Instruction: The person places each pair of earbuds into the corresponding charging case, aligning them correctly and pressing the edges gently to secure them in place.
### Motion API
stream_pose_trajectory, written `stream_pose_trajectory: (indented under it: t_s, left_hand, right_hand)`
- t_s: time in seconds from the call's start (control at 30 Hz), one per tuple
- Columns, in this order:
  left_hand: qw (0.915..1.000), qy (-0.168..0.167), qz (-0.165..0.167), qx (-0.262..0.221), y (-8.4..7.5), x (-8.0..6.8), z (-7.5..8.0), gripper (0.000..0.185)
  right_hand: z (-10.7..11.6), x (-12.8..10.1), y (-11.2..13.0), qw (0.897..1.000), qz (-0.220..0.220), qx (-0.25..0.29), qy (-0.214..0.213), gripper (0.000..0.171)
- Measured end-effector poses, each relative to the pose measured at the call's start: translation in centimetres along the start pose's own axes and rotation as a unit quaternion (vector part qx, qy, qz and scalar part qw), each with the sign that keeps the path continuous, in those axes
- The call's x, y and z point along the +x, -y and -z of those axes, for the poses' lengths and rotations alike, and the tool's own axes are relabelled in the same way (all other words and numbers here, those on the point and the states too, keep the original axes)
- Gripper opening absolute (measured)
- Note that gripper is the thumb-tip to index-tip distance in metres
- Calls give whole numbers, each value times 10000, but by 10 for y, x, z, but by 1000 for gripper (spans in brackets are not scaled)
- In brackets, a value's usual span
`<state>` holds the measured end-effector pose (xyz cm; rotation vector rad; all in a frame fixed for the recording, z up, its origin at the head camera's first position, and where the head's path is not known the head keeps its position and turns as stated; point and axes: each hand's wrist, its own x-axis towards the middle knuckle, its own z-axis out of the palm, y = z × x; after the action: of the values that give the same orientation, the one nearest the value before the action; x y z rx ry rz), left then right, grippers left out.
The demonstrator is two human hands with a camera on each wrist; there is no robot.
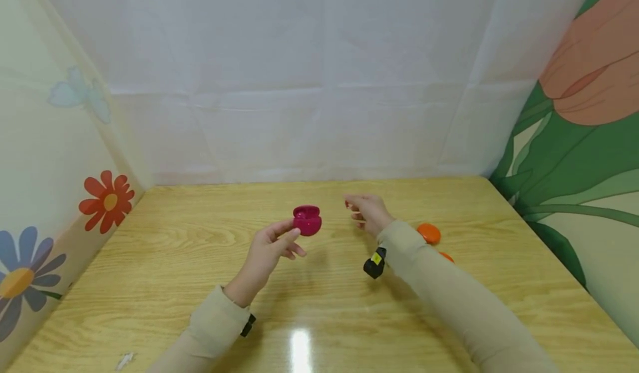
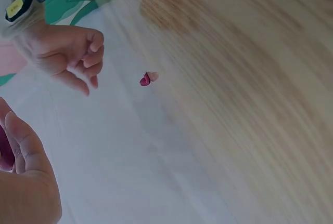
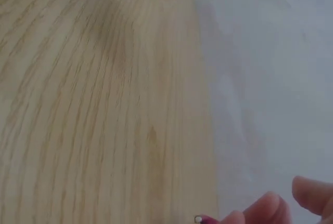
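Counter [image 1: 449, 317] mostly bare: orange lids [image 1: 429, 233] just behind my right sleeve, nothing between the hands. Left hand [image 1: 267, 251] holds the open magenta case [image 1: 307, 220] above the counter; contents hidden. Right hand [image 1: 366, 212], fingers curled, pinches a small magenta earbud [image 3: 204, 219].

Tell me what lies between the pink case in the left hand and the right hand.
Nothing: in the head view only bare wooden table shows below the gap between the pink case, held by the left hand, and the right hand.
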<state>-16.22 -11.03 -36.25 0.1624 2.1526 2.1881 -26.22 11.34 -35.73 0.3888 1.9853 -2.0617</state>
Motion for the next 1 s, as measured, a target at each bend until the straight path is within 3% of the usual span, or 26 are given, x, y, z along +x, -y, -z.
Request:
stream_pose_trajectory:
  t_s: [0.3,0.43,0.57,0.77,1.0]
  left_hand:
    - [9999,81,-74,-59,3,-1,1,33]
    - [9998,156,-130,-83,5,0,1,34]
    - [9996,213,-144,-94,6,0,1,35]
    - [9996,223,-134,-83,4,0,3,36]
    - [9995,257,-138,-85,4,0,3,37]
  right_hand:
    - [2,30,-10,9965,-622,292,-475,28]
    - [6,46,-20,9971,-590,345,-329,33]
    - [5,41,-16,9973,-619,250,-318,34]
    - [3,43,-12,9982,-575,-8,-179,17]
    - [-2,50,-13,9974,-486,-363,-383,12]
